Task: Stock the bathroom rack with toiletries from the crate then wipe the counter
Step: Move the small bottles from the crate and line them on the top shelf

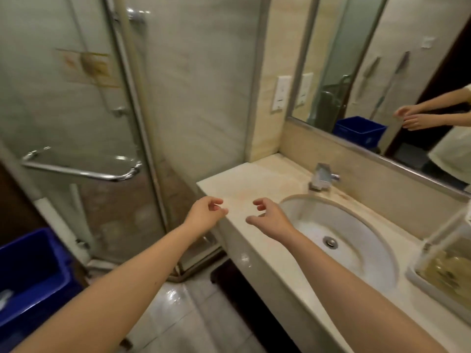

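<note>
Left hand (205,212) and right hand (270,217), loosely curled, hold nothing.

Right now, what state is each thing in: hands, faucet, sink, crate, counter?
left hand, empty, fingers loosely curled
right hand, empty, fingers loosely curled
faucet, off, no water running
sink, no standing water
crate, open-topped, on the floor
counter, faint orange marks

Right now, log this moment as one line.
left hand: empty, over counter edge | right hand: empty, over counter beside sink | crate: blue, at person's left
</note>
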Demonstrator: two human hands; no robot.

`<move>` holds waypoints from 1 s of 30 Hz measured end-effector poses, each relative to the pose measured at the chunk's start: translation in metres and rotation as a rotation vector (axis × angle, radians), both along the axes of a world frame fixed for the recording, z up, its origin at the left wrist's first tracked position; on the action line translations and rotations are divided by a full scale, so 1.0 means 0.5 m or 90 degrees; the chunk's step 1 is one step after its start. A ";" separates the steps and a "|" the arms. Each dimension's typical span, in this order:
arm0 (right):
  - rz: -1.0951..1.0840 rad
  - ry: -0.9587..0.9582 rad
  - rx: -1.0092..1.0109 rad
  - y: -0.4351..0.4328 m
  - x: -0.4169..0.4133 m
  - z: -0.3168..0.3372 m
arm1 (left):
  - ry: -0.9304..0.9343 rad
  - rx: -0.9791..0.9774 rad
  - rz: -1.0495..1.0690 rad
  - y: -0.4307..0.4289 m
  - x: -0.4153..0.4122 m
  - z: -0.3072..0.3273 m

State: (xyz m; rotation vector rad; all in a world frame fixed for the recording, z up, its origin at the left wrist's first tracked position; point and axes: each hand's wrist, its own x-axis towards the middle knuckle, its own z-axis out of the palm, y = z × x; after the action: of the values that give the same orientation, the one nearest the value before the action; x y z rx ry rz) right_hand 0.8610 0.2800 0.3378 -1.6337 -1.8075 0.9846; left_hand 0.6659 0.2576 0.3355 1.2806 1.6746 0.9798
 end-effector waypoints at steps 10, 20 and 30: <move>0.222 -0.033 -0.001 -0.081 -0.323 -0.049 | -0.018 -0.048 0.227 -0.215 -0.290 -0.063; 0.450 -0.051 0.001 -0.124 -0.594 -0.077 | -0.041 -0.073 0.417 -0.364 -0.471 -0.082; 0.671 -0.030 -0.026 -0.114 -0.851 -0.074 | -0.045 -0.096 0.624 -0.419 -0.624 -0.099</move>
State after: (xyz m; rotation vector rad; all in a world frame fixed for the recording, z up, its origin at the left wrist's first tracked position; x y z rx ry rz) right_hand 0.4357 0.2230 0.3009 -0.6172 -2.7324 1.3734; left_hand 0.3539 0.0482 0.2862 0.2530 2.2968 1.3675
